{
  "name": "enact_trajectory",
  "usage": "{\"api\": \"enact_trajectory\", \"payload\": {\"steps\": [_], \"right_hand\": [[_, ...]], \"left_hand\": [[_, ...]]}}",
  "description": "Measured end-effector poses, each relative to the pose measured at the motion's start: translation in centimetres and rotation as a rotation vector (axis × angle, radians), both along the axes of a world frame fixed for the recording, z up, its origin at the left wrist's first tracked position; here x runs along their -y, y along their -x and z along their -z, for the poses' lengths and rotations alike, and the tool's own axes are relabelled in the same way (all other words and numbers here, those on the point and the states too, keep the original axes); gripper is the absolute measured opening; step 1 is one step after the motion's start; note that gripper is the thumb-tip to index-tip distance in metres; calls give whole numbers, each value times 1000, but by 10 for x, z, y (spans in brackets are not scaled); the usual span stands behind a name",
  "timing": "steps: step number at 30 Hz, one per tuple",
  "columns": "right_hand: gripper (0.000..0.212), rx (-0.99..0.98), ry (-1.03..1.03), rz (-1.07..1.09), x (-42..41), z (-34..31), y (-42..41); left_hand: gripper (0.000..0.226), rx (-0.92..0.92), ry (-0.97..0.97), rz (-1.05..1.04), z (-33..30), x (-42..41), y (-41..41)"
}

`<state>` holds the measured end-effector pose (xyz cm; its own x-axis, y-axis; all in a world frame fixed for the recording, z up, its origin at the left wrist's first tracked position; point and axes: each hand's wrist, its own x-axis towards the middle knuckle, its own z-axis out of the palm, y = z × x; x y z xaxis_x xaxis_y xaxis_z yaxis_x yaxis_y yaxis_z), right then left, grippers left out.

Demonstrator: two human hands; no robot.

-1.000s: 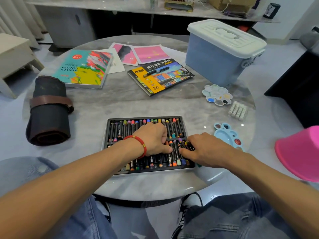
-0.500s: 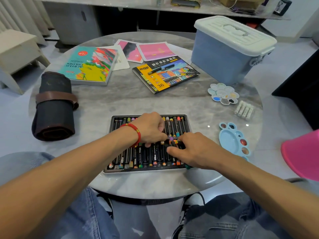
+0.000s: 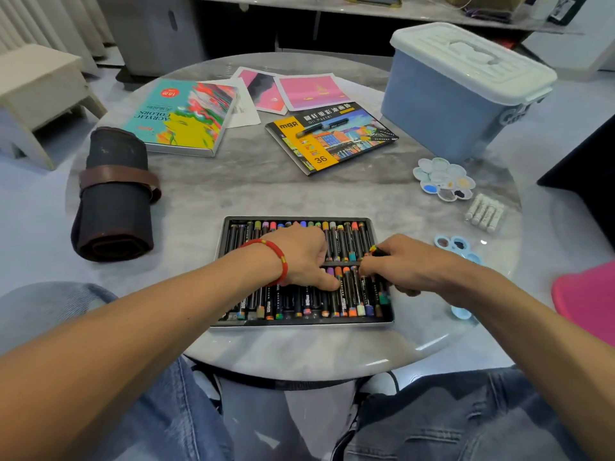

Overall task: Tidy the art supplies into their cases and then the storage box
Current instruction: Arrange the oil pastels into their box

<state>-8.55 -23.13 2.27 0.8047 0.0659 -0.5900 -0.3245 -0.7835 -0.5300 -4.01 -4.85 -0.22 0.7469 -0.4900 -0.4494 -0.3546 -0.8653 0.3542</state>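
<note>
Over the pastel tray (image 3: 386, 322), left hand (image 3: 301, 257) presses flat; right hand (image 3: 404, 264) pinches a pastel (image 3: 377, 250).

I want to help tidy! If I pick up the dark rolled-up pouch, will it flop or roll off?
The pouch looks like soft cloth, so it would probably sag some. Its strap should keep it rolled. Being round, it might roll if pushed sideways.

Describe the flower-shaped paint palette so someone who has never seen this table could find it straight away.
Start at the lidded pale blue plastic storage box at the far right of the round grey marble table. Just in front of it lies the white flower-shaped paint palette. Unlike the light blue plastic palette nearer the person, it is white, with round petal wells.
</note>
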Motion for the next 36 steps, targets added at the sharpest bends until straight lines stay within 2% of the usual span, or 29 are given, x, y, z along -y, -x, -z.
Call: {"api": "enact_trajectory", "payload": {"steps": [3, 7, 9, 15, 21, 25, 31, 36], "right_hand": [[19, -12, -121, 16, -3, 3, -2], [18, 1, -243, -89, -18, 4, -4], [18, 12, -264, -159, -29, 7, -4], [26, 205, 66, -374, -49, 16, -9], [27, 262, 109, -491, -50, 25, -2], [14, 330, 21, -431, -39, 23, -8], [18, 359, 28, -457, -36, 29, 2], [25, 417, 227, -513, -46, 34, 14]], "left_hand": [[47, 43, -32, 21, 4, 3, 0], [42, -140, -31, -5, -7, -10, -12], [36, -175, -43, -13, -14, -24, -22], [34, -93, 21, -121, -18, -52, -33], [32, -78, 25, -168, -15, -58, -31], [31, -75, 44, -186, -16, -56, -31], [29, -73, 48, -188, -17, -53, -29], [28, -36, 27, -206, -17, -52, -25]]}}
